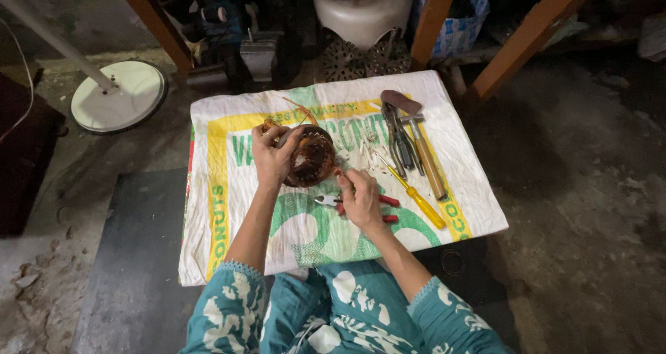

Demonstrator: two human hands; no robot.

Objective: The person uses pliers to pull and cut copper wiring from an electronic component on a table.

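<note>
Woven sack (458,187): white, yellow border, green lettering and shapes. Round coil part (310,158): rusty brown, coppery. Pliers (383,209): red handles. Screwdriver (423,205): yellow handle. Hammer (428,165): tan wooden handle. Sleeves (229,312): teal, white leaf print. Round fan base (121,96): white.

Two hands: the left hand (272,156) and the right hand (361,200). One round rusty copper-wound coil (312,158) at the frame's middle. One red-handled pliers (357,205). One yellow-handled screwdriver (413,194). One wooden-handled hammer (420,142). One dark pliers (399,142). One printed white sack (229,208). One white round fan base (118,96), upper left.
</note>
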